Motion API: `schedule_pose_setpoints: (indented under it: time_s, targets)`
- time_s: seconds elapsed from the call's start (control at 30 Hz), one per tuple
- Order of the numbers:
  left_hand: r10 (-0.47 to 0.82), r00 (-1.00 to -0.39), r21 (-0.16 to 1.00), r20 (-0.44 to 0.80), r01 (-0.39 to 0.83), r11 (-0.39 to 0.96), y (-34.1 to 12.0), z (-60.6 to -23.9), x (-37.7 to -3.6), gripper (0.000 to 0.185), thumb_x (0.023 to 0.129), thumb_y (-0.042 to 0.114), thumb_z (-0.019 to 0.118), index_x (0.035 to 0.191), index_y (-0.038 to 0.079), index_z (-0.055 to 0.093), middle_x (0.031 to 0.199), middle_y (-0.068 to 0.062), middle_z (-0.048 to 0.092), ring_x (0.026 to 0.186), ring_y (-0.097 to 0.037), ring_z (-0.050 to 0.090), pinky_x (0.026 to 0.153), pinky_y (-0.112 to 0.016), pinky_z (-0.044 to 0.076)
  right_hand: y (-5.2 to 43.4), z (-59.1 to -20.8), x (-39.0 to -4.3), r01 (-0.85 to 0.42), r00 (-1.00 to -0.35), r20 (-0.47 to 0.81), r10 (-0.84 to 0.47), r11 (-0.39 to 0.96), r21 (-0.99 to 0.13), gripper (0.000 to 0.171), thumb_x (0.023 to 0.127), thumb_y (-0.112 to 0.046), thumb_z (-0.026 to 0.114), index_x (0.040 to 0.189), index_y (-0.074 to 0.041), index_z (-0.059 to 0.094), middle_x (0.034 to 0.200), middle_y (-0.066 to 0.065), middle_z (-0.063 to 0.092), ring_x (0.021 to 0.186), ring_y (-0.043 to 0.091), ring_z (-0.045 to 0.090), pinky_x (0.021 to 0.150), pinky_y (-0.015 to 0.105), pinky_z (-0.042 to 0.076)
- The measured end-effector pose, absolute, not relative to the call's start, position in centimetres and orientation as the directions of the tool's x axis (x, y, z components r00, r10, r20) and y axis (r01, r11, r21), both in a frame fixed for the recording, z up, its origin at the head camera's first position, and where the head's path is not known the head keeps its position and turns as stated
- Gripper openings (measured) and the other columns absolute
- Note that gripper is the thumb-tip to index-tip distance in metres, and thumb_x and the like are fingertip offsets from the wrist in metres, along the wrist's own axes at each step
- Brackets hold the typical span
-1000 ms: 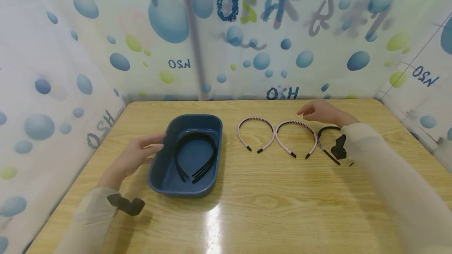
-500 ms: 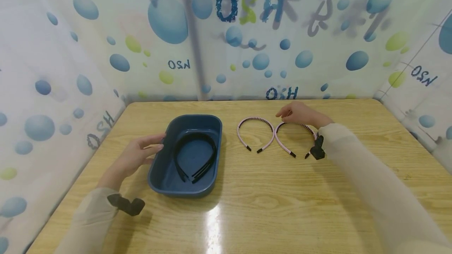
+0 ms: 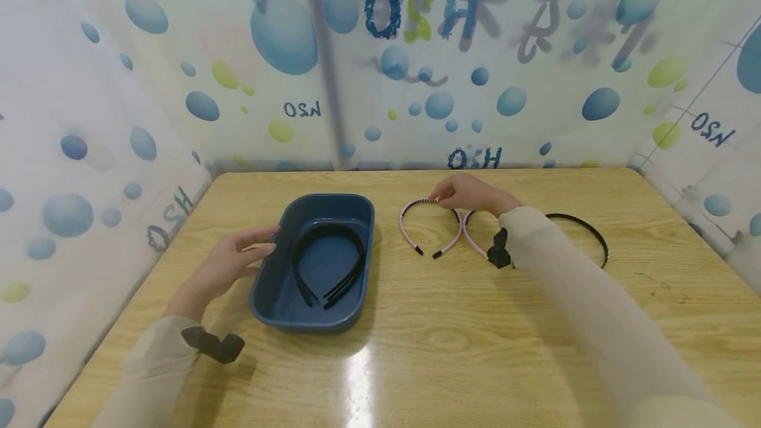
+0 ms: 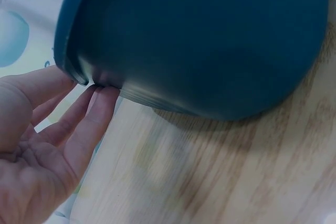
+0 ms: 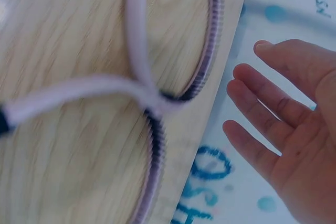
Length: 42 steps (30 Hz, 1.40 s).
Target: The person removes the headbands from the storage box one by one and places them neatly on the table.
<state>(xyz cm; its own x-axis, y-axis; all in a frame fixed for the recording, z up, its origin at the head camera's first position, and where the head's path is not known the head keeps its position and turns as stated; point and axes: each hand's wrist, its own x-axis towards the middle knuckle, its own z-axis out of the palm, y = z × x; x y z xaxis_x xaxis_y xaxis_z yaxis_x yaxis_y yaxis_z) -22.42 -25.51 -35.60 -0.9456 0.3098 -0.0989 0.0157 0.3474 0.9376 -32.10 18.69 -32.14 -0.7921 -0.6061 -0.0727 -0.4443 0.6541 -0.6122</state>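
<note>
Your left hand (image 3: 228,261) rested on the desk (image 3: 416,349) at the far left, with its fingers straight and relaxed; the fingertips (image 4: 105,95) touched the outer wall of the blue tub (image 3: 279,296), just under the rim. Inside this tub, black headbands (image 3: 329,263) lay flat on the bottom (how many exactly, I cannot tell from the head view).

To the right of the tub, well apart from it, the first pink headband (image 3: 429,226) lay on the desk with its open ends toward you. Your right hand (image 3: 470,193) was over the top of its arch, at the far side. In the wrist view the fingers (image 5: 262,100) were spread and straight and held nothing; they were beyond the headband, not around it. From the head view I cannot tell if a fingertip touched the arch.

The second pink headband (image 3: 472,240) lay just beside the first one, and the two touched at their sides; your right sleeve (image 3: 571,296) covered most of it. Farther right, a black headband (image 3: 588,230) lay alone on the desk, partly behind the same sleeve.
</note>
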Motion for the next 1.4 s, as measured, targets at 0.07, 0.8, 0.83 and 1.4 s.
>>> schedule_pose_setpoints:
  time_s: [0.07,0.8,0.83,1.4]
  targets:
    - [0.312,-0.945,0.938,-0.097,0.018,0.347,-25.4,-35.5,-22.4,0.056,0.092,0.022,0.057,0.139,0.000,0.035,0.142,-0.021,0.030,0.126,-0.038,0.031,0.088,-0.052,0.041,17.8,-31.9,-32.1,-0.447,-0.783,-0.083,-0.617,0.650,-0.614,0.027,0.091,-0.003,0.052,0.116,0.003,0.061,0.113,0.018,0.060,0.103,0.031,0.056,0.084,0.042,0.047]
    - [0.309,-0.948,0.928,-0.078,0.044,0.369,-25.5,-35.6,-22.3,0.055,0.092,0.024,0.057,0.138,0.000,0.038,0.141,-0.021,0.033,0.124,-0.038,0.034,0.087,-0.052,0.043,10.0,-29.6,-32.2,-0.549,-0.692,-0.078,-0.717,0.594,-0.588,0.027,0.091,-0.005,0.053,0.116,-0.003,0.063,0.113,0.011,0.061,0.103,0.024,0.056,0.083,0.033,0.047]
    - [0.312,-0.947,0.928,-0.077,0.046,0.370,-25.5,-35.6,-22.3,0.055,0.093,0.024,0.057,0.138,0.000,0.037,0.141,-0.022,0.033,0.124,-0.038,0.034,0.087,-0.052,0.043,9.8,-29.5,-32.1,-0.550,-0.691,-0.077,-0.718,0.593,-0.588,0.027,0.091,-0.005,0.053,0.116,-0.003,0.062,0.114,0.011,0.061,0.103,0.025,0.056,0.083,0.033,0.047]
    - [0.316,-0.945,0.924,-0.086,0.044,0.381,-25.6,-35.6,-22.3,0.056,0.093,0.025,0.055,0.140,0.001,0.035,0.140,-0.023,0.033,0.125,-0.039,0.033,0.087,-0.051,0.043,6.0,-28.1,-32.1,-0.627,-0.628,-0.069,-0.775,0.556,-0.546,0.026,0.090,-0.004,0.055,0.115,-0.001,0.063,0.114,0.013,0.062,0.100,0.023,0.058,0.082,0.031,0.047]
